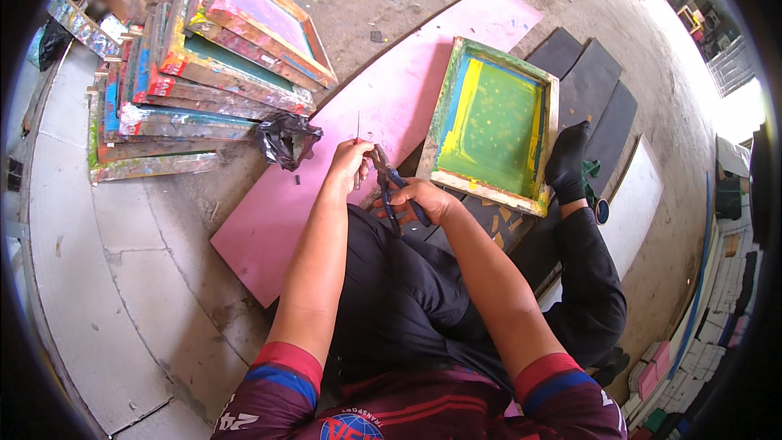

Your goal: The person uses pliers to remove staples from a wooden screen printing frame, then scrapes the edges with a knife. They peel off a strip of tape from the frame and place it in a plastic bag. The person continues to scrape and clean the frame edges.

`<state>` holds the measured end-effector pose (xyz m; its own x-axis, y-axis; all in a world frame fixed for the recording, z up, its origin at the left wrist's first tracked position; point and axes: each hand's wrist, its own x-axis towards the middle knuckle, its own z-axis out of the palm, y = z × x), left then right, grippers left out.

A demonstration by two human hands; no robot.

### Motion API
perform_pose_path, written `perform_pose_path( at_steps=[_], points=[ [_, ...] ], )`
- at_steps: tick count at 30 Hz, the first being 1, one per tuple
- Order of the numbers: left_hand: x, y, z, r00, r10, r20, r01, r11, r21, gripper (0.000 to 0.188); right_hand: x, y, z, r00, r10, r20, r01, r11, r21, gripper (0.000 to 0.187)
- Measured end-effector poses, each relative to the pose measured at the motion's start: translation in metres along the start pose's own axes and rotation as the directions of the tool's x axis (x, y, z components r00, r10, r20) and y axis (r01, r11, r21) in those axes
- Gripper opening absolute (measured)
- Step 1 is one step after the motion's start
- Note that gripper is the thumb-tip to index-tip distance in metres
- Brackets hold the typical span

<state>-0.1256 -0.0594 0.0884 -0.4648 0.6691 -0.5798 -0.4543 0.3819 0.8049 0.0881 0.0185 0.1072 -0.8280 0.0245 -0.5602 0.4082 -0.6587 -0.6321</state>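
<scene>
My right hand [423,199] is wrapped round pliers [385,177] with dark blue handles, which are spread apart. The pliers' jaws reach up to the fingertips of my left hand [350,163], and whether they grip anything is too small to tell. Between the closed fingers of my left hand is a thin, upright, wire-like piece [358,124]. Both hands are above my lap, in front of a pink board [277,232] lying on the ground. Just right of them, a wooden-framed printing screen [493,118] with a green and yellow mesh leans by my foot.
Paint-stained screen frames [195,73] are stacked at the upper left, with a crumpled black plastic bag [287,140] beside them. Dark boards [595,85] and a white board [639,204] lie to the right. My socked foot [568,155] touches the screen's right side.
</scene>
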Motion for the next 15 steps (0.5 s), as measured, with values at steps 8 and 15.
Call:
perform_pose_path(
  at_steps=[8, 15],
  points=[
    [0.033, -0.027, -0.009, 0.828, 0.376, -0.415, -0.192, 0.887, 0.420, 0.024, -0.006, 0.023, -0.011, 0.995, -0.015, -0.097, 0.002, 0.992, -0.129, 0.056],
    [0.012, -0.018, 0.013, 0.875, 0.332, -0.353, -0.161, 0.886, 0.435, 0.026, -0.081, 0.056, -0.038, 0.963, -0.054, -0.265, 0.016, 0.989, -0.144, 0.046]
  ],
)
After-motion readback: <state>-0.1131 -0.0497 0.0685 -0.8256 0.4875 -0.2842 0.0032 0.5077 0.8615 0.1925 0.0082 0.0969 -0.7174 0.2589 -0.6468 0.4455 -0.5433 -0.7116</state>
